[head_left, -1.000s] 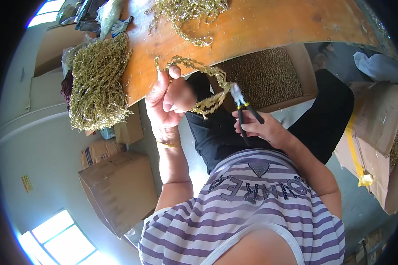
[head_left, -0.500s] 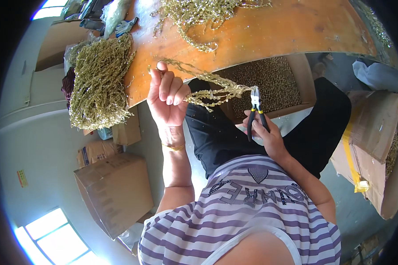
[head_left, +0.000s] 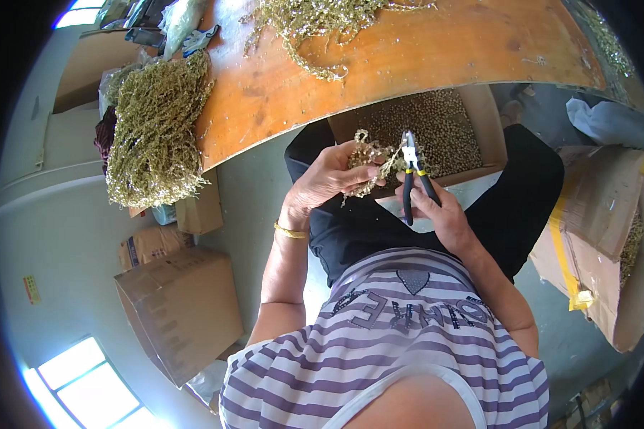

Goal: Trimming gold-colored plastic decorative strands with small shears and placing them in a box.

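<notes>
My left hand (head_left: pixel 334 176) is closed around a bunch of glittery gold bead strands (head_left: pixel 367 159), gathered in loops above my lap. Close to its right, my right hand (head_left: pixel 434 209) grips wire cutters (head_left: pixel 411 166) with black and yellow handles. The cutters point away from me, and their jaws are at the right end of the strands. Whether the jaws are closed on a strand I cannot tell. Under both hands and beyond them stands an open cardboard box (head_left: pixel 495 132) filled with small gold-brown beads (head_left: pixel 447 129).
A wooden table (head_left: pixel 436 57) curves across the far side, with a pile of gold strands (head_left: pixel 322 21) on it. A thick gold bundle (head_left: pixel 157 132) hangs over its left edge. Cardboard boxes stand at left (head_left: pixel 186 307) and right (head_left: pixel 594 229). A white bag (head_left: pixel 608 123) lies far right.
My left hand has moved right and down toward the cutters, and the strands stretched between the hands are now bunched up. My right hand with the cutters has hardly moved.
</notes>
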A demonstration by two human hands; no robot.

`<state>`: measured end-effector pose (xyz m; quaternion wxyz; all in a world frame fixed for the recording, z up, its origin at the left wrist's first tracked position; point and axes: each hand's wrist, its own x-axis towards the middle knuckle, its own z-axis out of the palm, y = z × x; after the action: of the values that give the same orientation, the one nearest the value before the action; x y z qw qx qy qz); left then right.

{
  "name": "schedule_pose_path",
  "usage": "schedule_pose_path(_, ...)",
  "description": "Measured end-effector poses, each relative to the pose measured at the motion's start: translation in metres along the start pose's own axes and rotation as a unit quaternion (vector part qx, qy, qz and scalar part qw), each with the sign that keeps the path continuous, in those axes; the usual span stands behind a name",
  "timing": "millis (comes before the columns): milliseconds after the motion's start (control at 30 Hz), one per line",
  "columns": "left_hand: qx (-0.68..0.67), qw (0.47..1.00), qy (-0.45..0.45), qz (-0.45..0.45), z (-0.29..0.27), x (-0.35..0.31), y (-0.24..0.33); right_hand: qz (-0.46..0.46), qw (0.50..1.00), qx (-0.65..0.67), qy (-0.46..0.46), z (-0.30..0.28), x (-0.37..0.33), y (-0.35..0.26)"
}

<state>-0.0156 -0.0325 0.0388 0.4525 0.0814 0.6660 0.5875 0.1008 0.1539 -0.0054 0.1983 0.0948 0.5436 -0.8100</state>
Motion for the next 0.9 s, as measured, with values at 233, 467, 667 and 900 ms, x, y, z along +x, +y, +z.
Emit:
schedule_pose_path(233,-0.183,0.983,0.0,0.019,-0.001,-0.003,-0.008,0.057,0.982,-0.176,-0.049,-0.033,-0.001,-0.005)
schedule_pose_path(467,-0.334,0.941,-0.017,0.058,-0.012,0.004,-0.021,0.05,0.988,-0.112,-0.088,-0.027,-0.013,-0.006)
schedule_pose_path(667,-0.339,0.938,-0.003,0.077,-0.006,0.003,-0.02,0.041,0.99,0.026,-0.134,0.006,-0.012,-0.016)
schedule_pose_path(900,-0.307,0.947,0.021,0.093,-0.002,0.003,-0.019,0.029,0.996,-0.027,-0.084,0.01,-0.003,-0.015)
